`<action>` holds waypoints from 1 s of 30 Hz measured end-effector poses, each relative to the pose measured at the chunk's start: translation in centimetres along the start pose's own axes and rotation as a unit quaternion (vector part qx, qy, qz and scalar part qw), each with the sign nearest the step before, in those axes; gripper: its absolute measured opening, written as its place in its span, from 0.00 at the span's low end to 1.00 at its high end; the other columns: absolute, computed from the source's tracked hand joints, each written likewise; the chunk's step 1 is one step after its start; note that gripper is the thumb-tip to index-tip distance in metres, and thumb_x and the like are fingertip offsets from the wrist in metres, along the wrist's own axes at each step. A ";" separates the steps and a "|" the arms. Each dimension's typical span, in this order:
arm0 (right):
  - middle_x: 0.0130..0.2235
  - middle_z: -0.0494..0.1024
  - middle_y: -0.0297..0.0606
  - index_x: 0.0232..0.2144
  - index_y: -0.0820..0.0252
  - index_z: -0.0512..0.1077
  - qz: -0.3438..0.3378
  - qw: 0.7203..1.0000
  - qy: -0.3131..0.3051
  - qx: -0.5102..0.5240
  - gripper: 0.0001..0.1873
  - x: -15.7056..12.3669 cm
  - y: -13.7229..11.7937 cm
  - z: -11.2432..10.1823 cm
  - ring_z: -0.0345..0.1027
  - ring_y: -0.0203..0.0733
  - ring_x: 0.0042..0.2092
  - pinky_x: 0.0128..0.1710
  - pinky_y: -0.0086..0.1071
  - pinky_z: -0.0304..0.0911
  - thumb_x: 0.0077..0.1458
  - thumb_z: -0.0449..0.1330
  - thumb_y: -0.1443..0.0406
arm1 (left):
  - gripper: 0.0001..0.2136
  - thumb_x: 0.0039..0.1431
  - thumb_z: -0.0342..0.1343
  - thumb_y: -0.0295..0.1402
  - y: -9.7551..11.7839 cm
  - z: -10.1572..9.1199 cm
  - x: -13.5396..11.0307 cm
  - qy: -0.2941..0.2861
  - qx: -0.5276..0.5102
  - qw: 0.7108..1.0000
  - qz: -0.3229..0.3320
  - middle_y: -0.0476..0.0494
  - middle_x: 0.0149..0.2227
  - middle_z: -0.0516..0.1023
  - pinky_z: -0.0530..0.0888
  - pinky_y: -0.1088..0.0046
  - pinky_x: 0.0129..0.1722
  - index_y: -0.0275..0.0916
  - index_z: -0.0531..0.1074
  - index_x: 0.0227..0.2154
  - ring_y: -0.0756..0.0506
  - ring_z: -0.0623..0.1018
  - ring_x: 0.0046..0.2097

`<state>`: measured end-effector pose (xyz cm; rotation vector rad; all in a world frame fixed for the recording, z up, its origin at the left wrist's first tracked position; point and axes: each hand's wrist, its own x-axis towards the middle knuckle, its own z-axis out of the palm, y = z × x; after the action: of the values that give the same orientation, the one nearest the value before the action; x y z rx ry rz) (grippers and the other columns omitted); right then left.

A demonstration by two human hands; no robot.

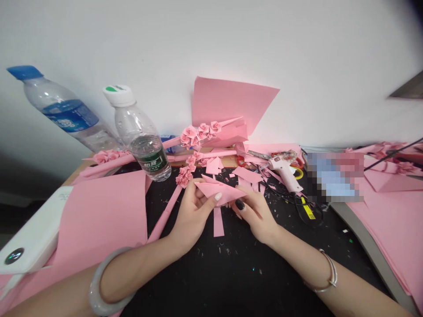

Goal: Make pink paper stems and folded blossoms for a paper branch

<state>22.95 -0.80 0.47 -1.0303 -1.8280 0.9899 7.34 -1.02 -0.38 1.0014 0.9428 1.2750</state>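
A folded piece of pink paper (223, 193), pointed at both ends, is held up between my two hands over the black desk top. My left hand (193, 213) pinches its left part, thumb pressed on the front face. At its right end, my right hand (256, 215) grips the lower edge, with the thumb bent in front; the other fingers are partly hidden. A narrow pink paper strip (218, 223) lies on the desk below. Just behind are pink paper roses (184, 177) on a rolled paper stem and several pink scraps (247, 175).
Two plastic bottles stand at left, one white-capped (142, 136), one blue-capped (71, 110). A pink glue gun (286, 174) with its cable lies at right, near a blurred-out rectangle (335, 177). Pink sheets (105, 211) and a white power bank (36, 229) are at left. More pink paper (396, 220) lies right.
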 end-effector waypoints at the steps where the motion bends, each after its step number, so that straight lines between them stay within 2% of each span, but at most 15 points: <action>1: 0.19 0.60 0.28 0.25 0.60 0.62 0.016 1.000 0.013 0.005 0.17 0.1 0.1 -0.1 0.52 0.33 0.20 0.20 0.28 0.49 0.59 0.48 0.55 | 0.14 0.53 0.58 0.28 0.1 0.0 0.1 -0.001 -0.008 1.000 -0.005 0.50 0.36 0.75 0.73 0.72 0.41 0.41 0.59 0.39 0.49 0.76 0.41; 4: 0.17 0.61 0.27 0.24 0.59 0.60 0.053 0.998 0.040 0.001 0.16 0.2 0.2 -0.1 0.52 0.31 0.19 0.20 0.27 0.50 0.61 0.48 0.58 | 0.20 0.50 0.59 0.27 0.2 -0.2 0.3 -0.007 -0.034 0.999 -0.023 0.51 0.37 0.76 0.76 0.68 0.38 0.44 0.53 0.40 0.47 0.78 0.38; 9: 0.18 0.65 0.28 0.25 0.59 0.60 0.081 0.996 0.036 0.034 0.15 0.2 0.6 0.3 0.57 0.31 0.18 0.18 0.25 0.54 0.62 0.47 0.59 | 0.28 0.46 0.62 0.27 0.3 -0.6 0.9 0.013 -0.026 0.998 -0.058 0.50 0.34 0.78 0.77 0.66 0.35 0.46 0.52 0.47 0.45 0.79 0.36; 11: 0.19 0.67 0.29 0.25 0.59 0.60 0.091 0.994 0.034 0.043 0.15 0.2 0.7 0.3 0.59 0.31 0.18 0.19 0.25 0.56 0.63 0.46 0.59 | 0.25 0.47 0.62 0.29 0.2 -0.8 1.1 0.003 -0.021 0.996 -0.083 0.47 0.34 0.79 0.77 0.66 0.36 0.42 0.58 0.47 0.44 0.79 0.37; 14: 0.20 0.67 0.29 0.26 0.59 0.61 0.087 0.996 0.031 0.009 0.15 0.3 0.7 0.1 0.60 0.31 0.19 0.19 0.26 0.56 0.63 0.46 0.59 | 0.13 0.50 0.60 0.32 0.1 -1.1 1.4 -0.031 -0.006 0.995 -0.097 0.41 0.38 0.79 0.76 0.67 0.39 0.35 0.69 0.39 0.43 0.78 0.40; 20: 0.24 0.67 0.31 0.32 0.60 0.66 0.023 0.990 0.021 -0.141 0.05 0.6 0.4 -0.3 0.59 0.33 0.24 0.22 0.26 0.54 0.58 0.53 0.64 | 0.09 0.50 0.60 0.30 0.1 -1.2 1.2 -0.094 0.072 0.990 -0.073 0.43 0.37 0.79 0.73 0.69 0.42 0.34 0.73 0.35 0.44 0.78 0.40; 23: 0.21 0.64 0.28 0.29 0.60 0.66 0.026 0.991 0.024 -0.128 0.06 0.5 0.5 -0.2 0.58 0.32 0.22 0.21 0.26 0.54 0.58 0.52 0.65 | 0.12 0.49 0.60 0.29 0.0 -1.1 1.0 -0.099 0.073 0.990 -0.066 0.43 0.37 0.79 0.73 0.68 0.43 0.35 0.72 0.38 0.44 0.78 0.41; 27: 0.18 0.63 0.26 0.27 0.59 0.62 0.079 0.994 0.061 -0.042 0.10 0.5 0.6 -0.1 0.58 0.31 0.18 0.18 0.25 0.54 0.59 0.52 0.62 | 0.13 0.48 0.62 0.29 -0.1 -1.2 1.1 -0.086 0.084 0.991 -0.063 0.42 0.37 0.79 0.73 0.67 0.44 0.35 0.71 0.38 0.45 0.78 0.39; 30: 0.18 0.64 0.27 0.29 0.59 0.62 0.085 0.996 0.038 -0.012 0.09 0.6 0.7 -0.3 0.59 0.32 0.18 0.18 0.25 0.56 0.59 0.51 0.62 | 0.11 0.50 0.60 0.30 -0.1 -1.4 1.1 -0.078 0.117 0.989 -0.046 0.42 0.38 0.79 0.73 0.69 0.44 0.35 0.73 0.37 0.45 0.77 0.41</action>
<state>23.16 0.10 0.13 -1.2377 -1.7156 1.0155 6.14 0.13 -0.86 1.2073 1.0204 1.0089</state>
